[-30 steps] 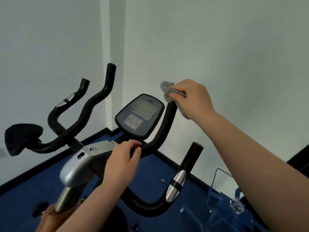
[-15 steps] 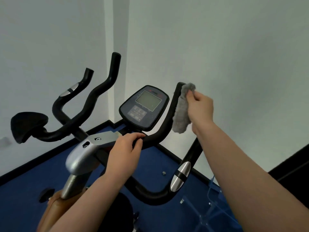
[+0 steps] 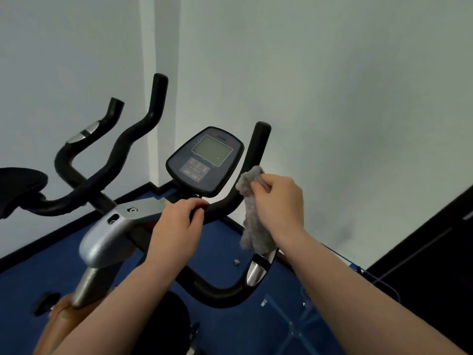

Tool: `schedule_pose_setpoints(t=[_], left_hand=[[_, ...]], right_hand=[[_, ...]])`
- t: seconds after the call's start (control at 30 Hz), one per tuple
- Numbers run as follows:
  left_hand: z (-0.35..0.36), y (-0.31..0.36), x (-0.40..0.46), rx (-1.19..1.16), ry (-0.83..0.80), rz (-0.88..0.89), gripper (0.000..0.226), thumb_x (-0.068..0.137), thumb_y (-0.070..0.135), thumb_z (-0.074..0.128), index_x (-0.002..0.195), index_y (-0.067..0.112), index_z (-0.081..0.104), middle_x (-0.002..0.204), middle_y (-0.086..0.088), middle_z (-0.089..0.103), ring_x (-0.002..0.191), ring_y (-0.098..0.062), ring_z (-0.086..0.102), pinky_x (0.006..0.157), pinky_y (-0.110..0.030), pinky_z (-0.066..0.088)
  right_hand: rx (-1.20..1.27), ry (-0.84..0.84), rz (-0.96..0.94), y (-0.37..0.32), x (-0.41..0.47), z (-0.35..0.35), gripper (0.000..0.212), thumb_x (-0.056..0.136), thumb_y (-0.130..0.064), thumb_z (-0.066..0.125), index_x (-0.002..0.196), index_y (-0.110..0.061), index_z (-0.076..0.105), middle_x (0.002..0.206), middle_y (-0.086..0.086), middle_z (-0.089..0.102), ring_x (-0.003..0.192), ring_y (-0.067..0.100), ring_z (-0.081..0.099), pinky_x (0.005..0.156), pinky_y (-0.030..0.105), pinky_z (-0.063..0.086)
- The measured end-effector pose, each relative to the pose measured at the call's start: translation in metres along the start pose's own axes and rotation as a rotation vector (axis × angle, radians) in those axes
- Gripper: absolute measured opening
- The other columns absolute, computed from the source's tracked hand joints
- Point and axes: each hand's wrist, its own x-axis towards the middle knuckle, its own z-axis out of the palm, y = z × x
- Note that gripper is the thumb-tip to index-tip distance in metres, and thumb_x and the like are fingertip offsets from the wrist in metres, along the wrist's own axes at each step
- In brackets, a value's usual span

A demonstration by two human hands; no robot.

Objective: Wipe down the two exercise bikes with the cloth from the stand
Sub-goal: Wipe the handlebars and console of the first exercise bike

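Now R hand (image 3: pixel 279 201) pinches grey cloth (image 3: pixel 253 213), hanging beside near bike's right handlebar (image 3: pixel 256 160). L hand (image 3: pixel 179 224) clamps centre bar. Best: wrap cloth round grip, stroke full length w/ firm pressure.

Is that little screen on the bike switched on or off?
Apparently off: the console screen looks plain grey-green, with no readable digits or glow.

Soft even light, wide-angle edge distortion.
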Motion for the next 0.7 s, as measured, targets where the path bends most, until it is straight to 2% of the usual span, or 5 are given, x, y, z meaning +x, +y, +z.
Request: schedule_pose_setpoints(t=[0.1, 0.2, 0.27, 0.4, 0.7], left_hand=[[0.000, -0.001, 0.001, -0.016, -0.001, -0.016, 0.025, 0.094, 0.025, 0.047, 0.113, 0.030, 0.063, 0.092, 0.013, 0.058, 0.094, -0.013, 0.054, 0.074, -0.029, 0.040], [-0.001, -0.002, 0.000, -0.021, -0.012, -0.030, 0.026, 0.094, 0.027, 0.046, 0.114, 0.032, 0.063, 0.094, 0.014, 0.059, 0.097, -0.012, 0.053, 0.076, -0.030, 0.041], [-0.002, -0.003, 0.000, -0.040, -0.014, -0.040, 0.026, 0.094, 0.028, 0.046, 0.113, 0.034, 0.063, 0.095, 0.014, 0.060, 0.097, -0.011, 0.053, 0.078, -0.031, 0.042], [-0.002, -0.005, 0.000, -0.045, -0.005, -0.051, 0.025, 0.094, 0.028, 0.046, 0.112, 0.036, 0.062, 0.093, 0.015, 0.060, 0.094, -0.007, 0.051, 0.073, -0.024, 0.036], [-0.014, -0.001, -0.009, -0.020, 0.029, -0.118, 0.026, 0.094, 0.024, 0.046, 0.112, 0.028, 0.065, 0.103, 0.009, 0.064, 0.097, -0.011, 0.056, 0.075, -0.024, 0.036]], right_hand=[[-0.110, 0.199, -0.503, -0.016, 0.023, -0.015, 0.017, 0.091, -0.023, 0.056, 0.101, -0.025, 0.069, 0.096, -0.011, 0.069, 0.081, 0.014, 0.056, 0.060, 0.026, 0.042], [-0.652, -0.056, -0.716, -0.019, 0.057, -0.005, 0.022, 0.094, -0.019, 0.050, 0.115, -0.022, 0.057, 0.126, -0.009, 0.054, 0.100, 0.015, 0.047, 0.071, 0.027, 0.042], [-0.851, -0.131, -0.755, -0.005, 0.064, 0.007, 0.020, 0.097, -0.020, 0.043, 0.116, -0.020, 0.050, 0.124, -0.006, 0.050, 0.101, 0.016, 0.046, 0.067, 0.026, 0.038], [-0.788, -0.248, -0.718, -0.002, 0.056, 0.017, 0.021, 0.093, -0.013, 0.048, 0.112, -0.017, 0.053, 0.117, -0.001, 0.052, 0.102, 0.020, 0.055, 0.063, 0.030, 0.038], [-0.265, -0.386, -0.409, -0.016, 0.045, 0.008, 0.034, 0.091, -0.033, 0.054, 0.069, -0.007, 0.060, 0.060, 0.008, 0.060, 0.061, 0.023, 0.056, 0.058, 0.035, 0.042]])
